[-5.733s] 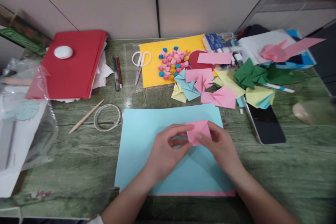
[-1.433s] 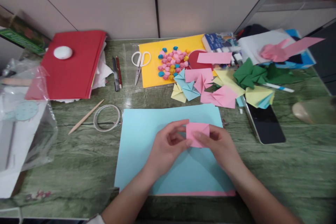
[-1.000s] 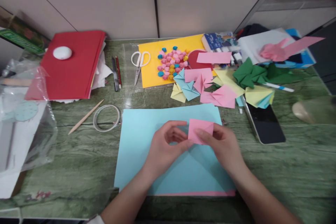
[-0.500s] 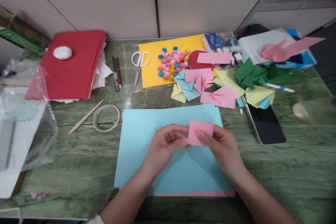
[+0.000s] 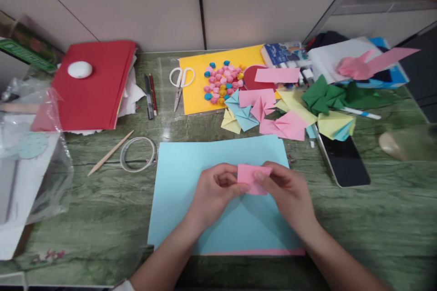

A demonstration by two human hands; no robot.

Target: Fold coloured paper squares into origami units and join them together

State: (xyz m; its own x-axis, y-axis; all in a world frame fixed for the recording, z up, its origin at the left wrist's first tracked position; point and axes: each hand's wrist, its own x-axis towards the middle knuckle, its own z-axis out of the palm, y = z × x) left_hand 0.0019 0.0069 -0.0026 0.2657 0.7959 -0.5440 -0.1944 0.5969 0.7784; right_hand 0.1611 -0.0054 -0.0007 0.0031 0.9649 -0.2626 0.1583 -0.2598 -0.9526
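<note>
Well to the left of our left hand [image 5: 213,195] lies a wooden stick [image 5: 111,153], with a tape roll [image 5: 123,157] nearer. That hand pinches the left edge of a small pink paper [image 5: 248,173], thumb at its lower corner. The paper sits between our hands, over the blue sheet [image 5: 180,168]; we judge it light, thin and easily creased, best held softly by its edges. Our right hand [image 5: 292,191] grasps its right side, thumb on its face. Farther right of that hand rests a phone [image 5: 346,161].
</note>
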